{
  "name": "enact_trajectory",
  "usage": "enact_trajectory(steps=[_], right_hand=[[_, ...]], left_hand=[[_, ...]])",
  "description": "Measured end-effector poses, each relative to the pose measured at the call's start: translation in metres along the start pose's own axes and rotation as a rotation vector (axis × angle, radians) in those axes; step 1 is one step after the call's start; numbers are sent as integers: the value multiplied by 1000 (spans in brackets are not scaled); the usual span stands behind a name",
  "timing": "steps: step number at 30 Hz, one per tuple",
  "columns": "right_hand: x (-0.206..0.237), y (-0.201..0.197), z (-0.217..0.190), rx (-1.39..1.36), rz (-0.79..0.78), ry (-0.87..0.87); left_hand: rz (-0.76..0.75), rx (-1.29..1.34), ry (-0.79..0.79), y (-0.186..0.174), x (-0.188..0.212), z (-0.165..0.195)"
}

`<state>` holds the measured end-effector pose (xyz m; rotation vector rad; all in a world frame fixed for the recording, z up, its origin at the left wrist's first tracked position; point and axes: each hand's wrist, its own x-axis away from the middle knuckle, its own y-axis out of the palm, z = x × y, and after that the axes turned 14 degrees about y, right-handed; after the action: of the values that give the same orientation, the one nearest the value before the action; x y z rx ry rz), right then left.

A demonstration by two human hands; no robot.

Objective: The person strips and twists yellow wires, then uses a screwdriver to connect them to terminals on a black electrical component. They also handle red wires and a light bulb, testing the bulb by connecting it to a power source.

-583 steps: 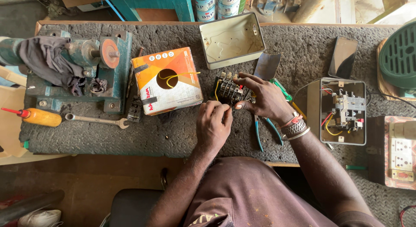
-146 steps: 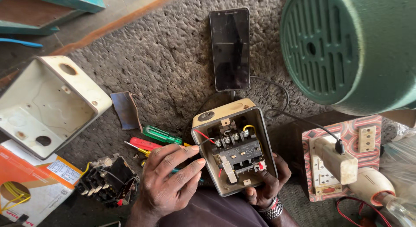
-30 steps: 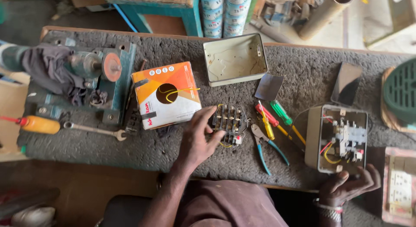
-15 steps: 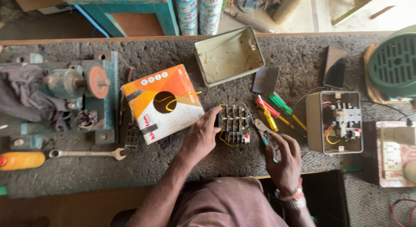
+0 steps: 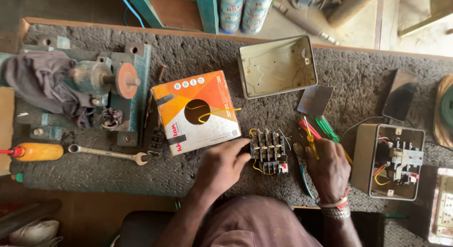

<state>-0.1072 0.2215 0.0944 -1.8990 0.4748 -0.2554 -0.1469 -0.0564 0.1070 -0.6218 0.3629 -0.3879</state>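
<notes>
Near the bench's [image 5: 94, 181] front edge the contactor block [image 5: 268, 151] looked rigid, light – best held by its sides; left hand [image 5: 222, 163] steadied its left side, fingers loosely curled, while right hand [image 5: 329, 168] closed round a yellow-handled screwdriver [image 5: 311, 141] – slim, hard, easily rolled

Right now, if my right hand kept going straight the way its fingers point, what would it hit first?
The right hand points up the bench; first come the yellow-, red- and green-handled screwdrivers at its fingertips, probably touching already, then the flat grey plate.
</notes>
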Motion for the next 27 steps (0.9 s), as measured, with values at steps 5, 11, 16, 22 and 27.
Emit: enact_trajectory(steps=[5, 11, 16, 22, 27], right_hand=[[6, -28, 7, 252, -345, 117], [28, -32, 3, 460, -483, 97], [32, -26, 4, 485, -566, 64], [31, -26, -2, 375, -477, 16], [41, -11, 21, 395, -500, 90]], left_hand=[[471, 453, -337, -23, -24, -6], [343, 533, -581, -25, -46, -25], [318, 523, -540, -32, -13, -19], [415, 540, -621, -45, 31, -29], [486, 749, -560, -42, 48, -39]])
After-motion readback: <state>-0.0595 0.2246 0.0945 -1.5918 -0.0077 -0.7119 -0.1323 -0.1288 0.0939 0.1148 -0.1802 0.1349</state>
